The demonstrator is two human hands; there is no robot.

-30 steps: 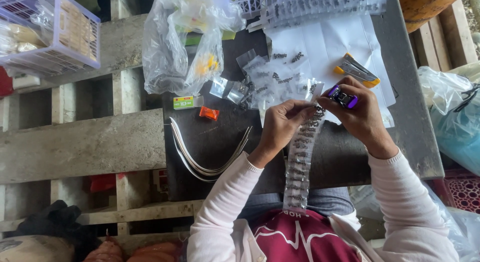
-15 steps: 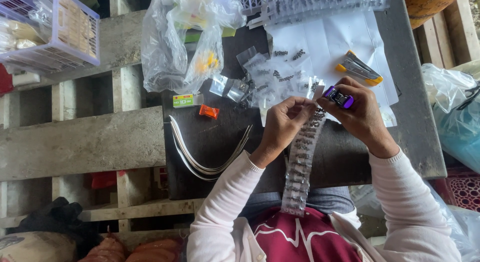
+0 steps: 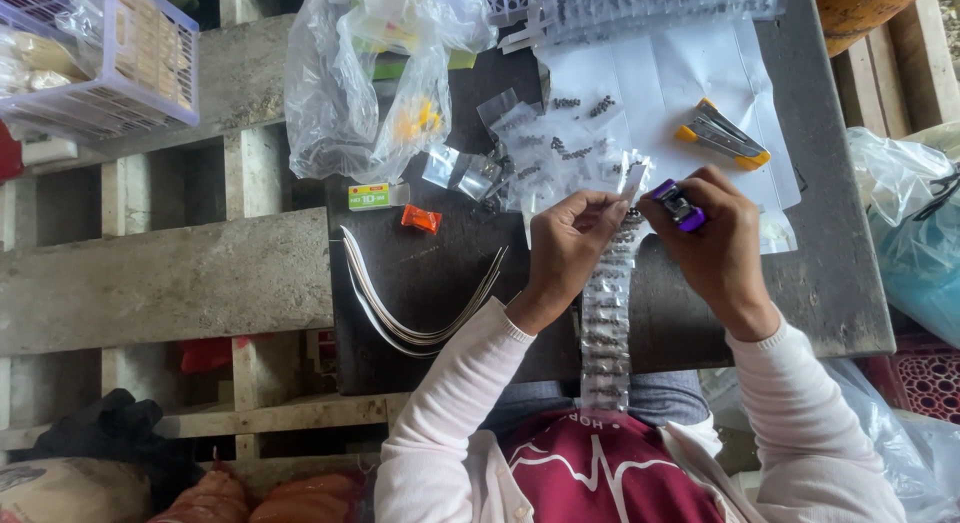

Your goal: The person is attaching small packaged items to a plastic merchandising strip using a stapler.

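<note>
**Hands at a strip of small packets**

While the lower end of the clear packet strip (image 3: 607,323) drops out of sight behind the table edge, its top is pinched in the left hand (image 3: 568,245), fingers closed on it at centre frame. The right hand (image 3: 715,238) is clamped around a purple stapler (image 3: 679,205); what the packets contain is too small to tell. A dark table (image 3: 820,273) sits on grey wooden planks (image 3: 160,278). Bent wires (image 3: 400,303) lie left of centre.

Soft even daylight, faint shadows — sharp focus, slight edge distortion
</note>
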